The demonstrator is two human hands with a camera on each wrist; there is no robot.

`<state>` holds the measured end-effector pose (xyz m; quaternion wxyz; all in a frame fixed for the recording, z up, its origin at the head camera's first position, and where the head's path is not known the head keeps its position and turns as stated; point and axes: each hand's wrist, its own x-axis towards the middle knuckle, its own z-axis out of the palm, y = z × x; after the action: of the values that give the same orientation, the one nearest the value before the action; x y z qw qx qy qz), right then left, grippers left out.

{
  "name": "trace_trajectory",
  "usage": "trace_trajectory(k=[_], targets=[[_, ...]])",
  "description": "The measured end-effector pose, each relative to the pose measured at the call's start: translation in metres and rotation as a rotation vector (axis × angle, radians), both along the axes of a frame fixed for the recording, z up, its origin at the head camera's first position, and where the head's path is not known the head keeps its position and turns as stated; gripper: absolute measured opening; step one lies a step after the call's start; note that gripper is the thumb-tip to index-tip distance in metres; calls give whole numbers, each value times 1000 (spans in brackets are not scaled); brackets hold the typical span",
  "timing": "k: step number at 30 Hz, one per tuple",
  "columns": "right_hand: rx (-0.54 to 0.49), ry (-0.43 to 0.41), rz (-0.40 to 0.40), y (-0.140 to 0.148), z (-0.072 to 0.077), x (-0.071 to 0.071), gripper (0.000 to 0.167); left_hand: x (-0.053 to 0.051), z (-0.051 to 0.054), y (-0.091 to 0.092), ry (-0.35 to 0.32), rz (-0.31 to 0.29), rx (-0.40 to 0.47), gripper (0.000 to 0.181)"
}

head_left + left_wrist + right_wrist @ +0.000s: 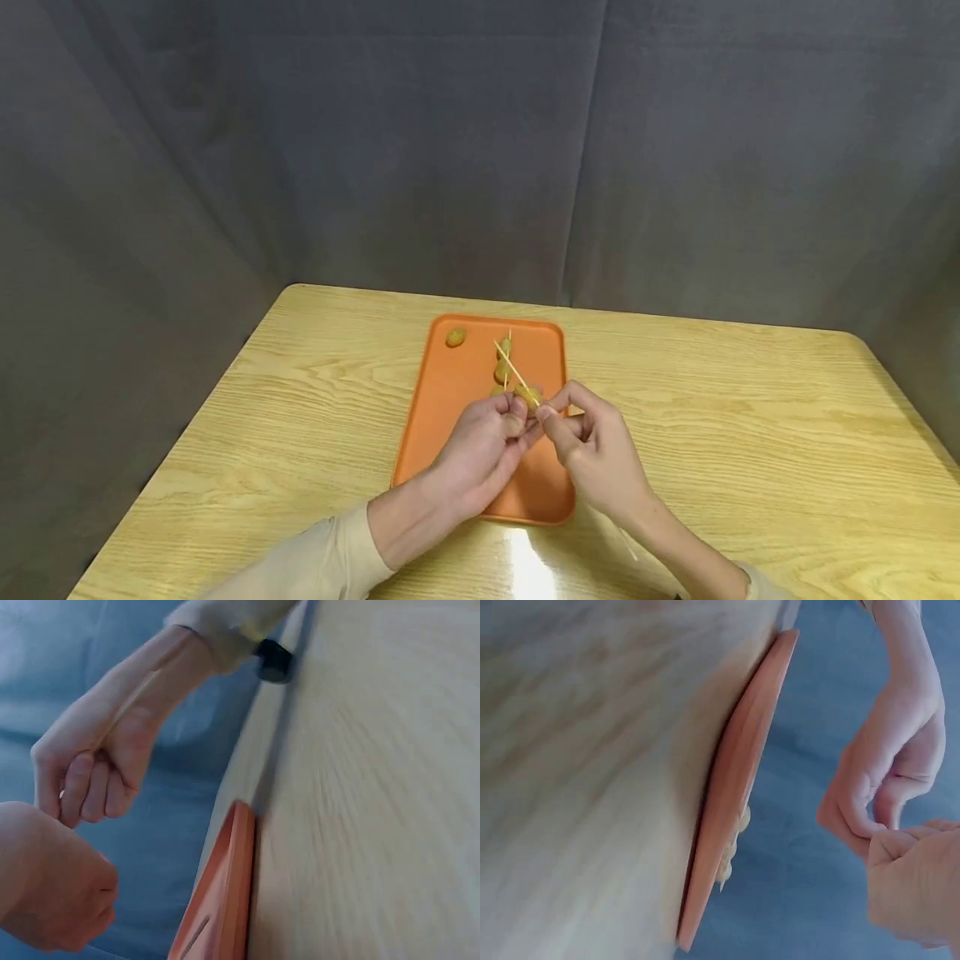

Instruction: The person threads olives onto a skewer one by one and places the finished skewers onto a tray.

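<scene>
My left hand (pixel 480 446) pinches a small oval yellow-brown ball (pixel 528 397) between thumb and fingers, above the tray. A thin wooden skewer (pixel 510 361) runs by the ball, its pointed end slanting up to the left. With thumb and forefinger my right hand (pixel 600 446) grips that skewer just beside the ball. In the left wrist view, the skewer's long rear part (pixel 133 701) lies along the right palm and wrist. Whether the skewer passes through the ball is hard to tell. Beyond the hands, similar balls (pixel 503 371) lie in a row with a skewer tip showing; fingers cover the near end.
An orange rectangular tray (pixel 450 417) lies on the wood-grain table (pixel 750 433) under both hands. One loose ball (pixel 455 337) sits in its far left corner. Dark grey curtains (pixel 420 167) stand behind the table and at its sides.
</scene>
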<state>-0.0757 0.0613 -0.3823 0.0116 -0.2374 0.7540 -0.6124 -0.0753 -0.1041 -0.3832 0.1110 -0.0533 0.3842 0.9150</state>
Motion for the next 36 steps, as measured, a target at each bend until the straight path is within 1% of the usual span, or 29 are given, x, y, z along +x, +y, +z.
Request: trace_trajectory(k=[2,4,6,9,12,14,17,22,25,29,31,33,34,36], targets=[[-2,1,-24,3,4,-1,11,4,-3,8,-3,-12,59,13],[-5,6,-30,6,7,-2,9,5,-2,11,41,-2,98,10],[-17,11,-14,8,10,-2,8,5,0,11,89,-7,102,9],[-53,14,4,3,13,-4,9,4,5,4,165,-10,88,14],[-82,-13,23,0,15,-6,14,2,8,-2,207,2,67,17],[-77,-38,19,0,15,-7,17,1,8,-4,221,10,50,18],[-54,-79,8,3,11,-7,16,-4,7,-6,236,35,22,20],[-14,-104,-4,7,5,-7,16,-11,7,-12,263,66,-3,26],[-5,-103,-14,7,5,-7,17,-13,7,-15,281,62,-7,27],[-13,-90,-37,8,7,-7,17,-16,7,-17,292,40,-27,30],[-22,-84,-48,9,8,-7,18,-18,5,-18,289,38,-56,34],[-33,-77,-57,10,9,-8,18,-22,3,-21,285,53,-116,37],[-39,-76,-60,11,10,-8,18,-25,2,-23,284,68,-162,38],[-48,-79,-66,12,11,-9,18,-32,1,-31,280,116,-281,37]])
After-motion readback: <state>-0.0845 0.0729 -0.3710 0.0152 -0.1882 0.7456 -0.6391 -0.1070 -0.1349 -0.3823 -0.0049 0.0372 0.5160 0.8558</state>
